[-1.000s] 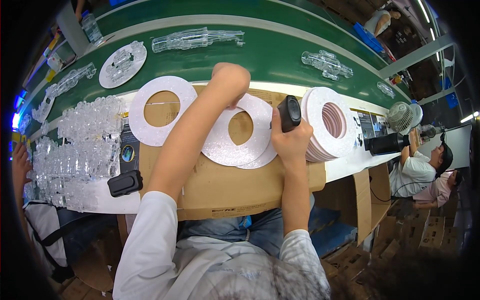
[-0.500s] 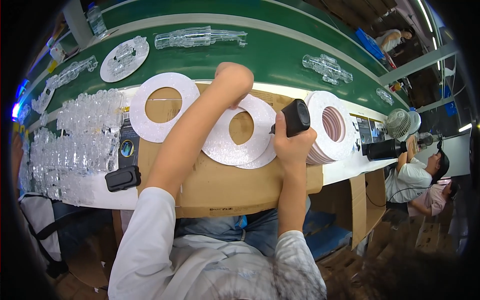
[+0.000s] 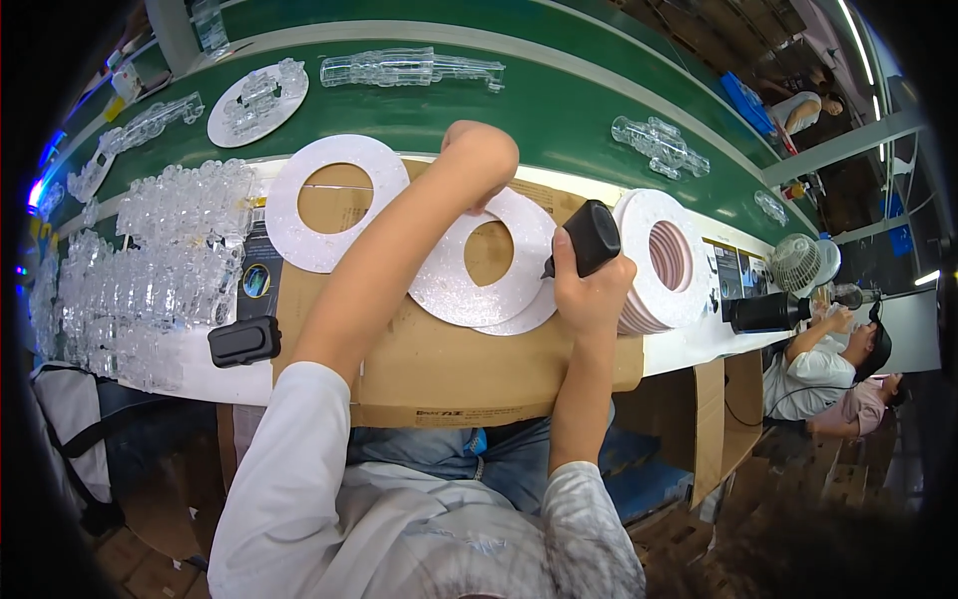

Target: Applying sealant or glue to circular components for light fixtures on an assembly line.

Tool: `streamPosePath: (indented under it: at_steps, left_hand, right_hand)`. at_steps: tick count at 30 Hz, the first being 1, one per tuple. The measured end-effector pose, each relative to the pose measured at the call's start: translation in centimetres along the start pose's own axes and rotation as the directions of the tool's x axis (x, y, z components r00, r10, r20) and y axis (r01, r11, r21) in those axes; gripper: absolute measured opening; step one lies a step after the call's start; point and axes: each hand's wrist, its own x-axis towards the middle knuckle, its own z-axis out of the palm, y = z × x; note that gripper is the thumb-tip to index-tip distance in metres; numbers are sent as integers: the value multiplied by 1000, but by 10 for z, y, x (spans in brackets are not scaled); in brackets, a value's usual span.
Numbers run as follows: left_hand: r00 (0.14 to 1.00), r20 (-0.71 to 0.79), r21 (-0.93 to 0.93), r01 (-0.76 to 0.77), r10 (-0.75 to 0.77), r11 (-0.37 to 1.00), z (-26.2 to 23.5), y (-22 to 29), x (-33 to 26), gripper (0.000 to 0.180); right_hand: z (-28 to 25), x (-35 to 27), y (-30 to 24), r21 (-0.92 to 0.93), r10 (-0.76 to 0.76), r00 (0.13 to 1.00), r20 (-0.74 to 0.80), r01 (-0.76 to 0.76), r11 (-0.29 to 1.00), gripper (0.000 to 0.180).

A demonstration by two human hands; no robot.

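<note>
My right hand [image 3: 596, 290] is closed around a black squeeze bottle [image 3: 591, 238], base up and tilted. Its narrow tip points down at the right side of a white ring [image 3: 449, 294]. That flat, speckled ring overlaps another white ring [image 3: 534, 317] beneath it on the cardboard [image 3: 449, 371]. My left hand [image 3: 483, 160] is bent over at the ring's far edge; its fingers are mostly hidden behind the wrist, so their grip is unclear. Under my left forearm, partly covered, lies a separate white ring [image 3: 291, 237]. A stack of white rings [image 3: 627, 210] stands right of the bottle.
Rows of clear plastic parts [image 3: 150, 290] crowd the left, beside a small black case [image 3: 244, 341]. Across the green surface [image 3: 539, 120] lie a long clear part [image 3: 409, 68] and a white disc [image 3: 232, 128]. Rightward are a fan [image 3: 795, 262] and a seated person [image 3: 823, 369].
The view has shifted slightly. The bottle remains in my right hand, its tip still by the ring, and my left hand stays at the ring's far edge.
</note>
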Motion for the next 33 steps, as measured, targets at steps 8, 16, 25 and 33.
streamPosePath:
  at_steps: [8,16,25,33]
  left_hand:
    - [999,34,9,22,-22,1000,-4,2,-1,24]
    - [999,47,6,17,-17,1000,-2,2,-1,26]
    - [998,57,9,28,-29,1000,-6,4,-6,27]
    - [1000,13,-24,13,-12,1000,-2,-2,-3,30]
  right_hand:
    - [0,1,6,-24,-43,999,17,43,999,18]
    - [2,-2,13,-64,-32,999,14,33,997,24]
    - [4,-2,19,-62,-27,999,24,28,998,25]
    - [8,-6,10,47,61,998,-30,-60,997,20]
